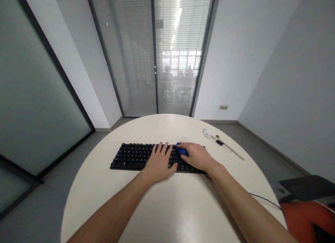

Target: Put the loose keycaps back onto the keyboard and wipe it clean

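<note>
A black keyboard [134, 156] lies flat on the round cream table [167, 204]. My left hand [160, 162] rests palm down across its middle keys, with the fingers spread. Over the keyboard's right part, my right hand [197, 156] is curled around a small blue wad that looks like cloth [182, 151] and presses it at the upper keys. My fingers cover part of the wad, so its full shape is hidden. Both hands and the right forearm hide many of the right-side keys.
On the table's right side lie a thin pale stick [234, 151], a small black piece [219, 142] and some crumpled white material [207, 132]. A dark cable [264, 199] runs off the right edge. A red and black chair [305, 215] stands at the lower right.
</note>
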`<state>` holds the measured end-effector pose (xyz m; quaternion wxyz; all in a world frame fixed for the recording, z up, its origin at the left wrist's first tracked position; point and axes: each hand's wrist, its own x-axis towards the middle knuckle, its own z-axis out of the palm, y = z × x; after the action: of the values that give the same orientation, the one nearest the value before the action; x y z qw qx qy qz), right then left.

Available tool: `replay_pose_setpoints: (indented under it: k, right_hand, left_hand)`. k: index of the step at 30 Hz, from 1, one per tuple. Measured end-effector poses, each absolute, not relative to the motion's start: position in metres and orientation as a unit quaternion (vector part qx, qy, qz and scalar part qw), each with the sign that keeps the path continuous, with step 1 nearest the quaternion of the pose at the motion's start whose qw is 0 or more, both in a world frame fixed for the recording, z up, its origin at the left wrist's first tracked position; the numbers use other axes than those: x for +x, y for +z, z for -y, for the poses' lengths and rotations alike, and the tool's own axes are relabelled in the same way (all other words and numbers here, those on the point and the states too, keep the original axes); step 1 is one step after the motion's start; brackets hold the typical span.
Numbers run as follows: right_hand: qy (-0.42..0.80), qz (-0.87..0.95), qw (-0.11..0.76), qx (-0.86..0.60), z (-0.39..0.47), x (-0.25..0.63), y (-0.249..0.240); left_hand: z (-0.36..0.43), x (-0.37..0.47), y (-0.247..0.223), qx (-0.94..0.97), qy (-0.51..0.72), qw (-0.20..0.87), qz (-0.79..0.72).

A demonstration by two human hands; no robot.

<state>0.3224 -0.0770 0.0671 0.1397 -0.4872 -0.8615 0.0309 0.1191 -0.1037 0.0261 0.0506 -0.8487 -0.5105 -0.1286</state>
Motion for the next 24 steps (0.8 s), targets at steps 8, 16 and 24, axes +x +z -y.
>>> replay_pose_setpoints:
  k: [8, 16, 24]
  right_hand:
    - [0.026, 0.870, 0.118, -0.477, 0.079, 0.323, 0.072]
    - [0.025, 0.888, 0.057, -0.455, 0.085, 0.327, 0.086]
    - [0.089, 0.903, 0.058, -0.417, 0.095, 0.336, 0.096]
  left_hand:
    - [0.103, 0.116, 0.024, -0.857, -0.151, 0.038, 0.491]
    - [0.103, 0.116, 0.023, -0.863, -0.162, 0.032, 0.478]
    - [0.102, 0.115, 0.022, -0.866, -0.155, 0.031, 0.474]
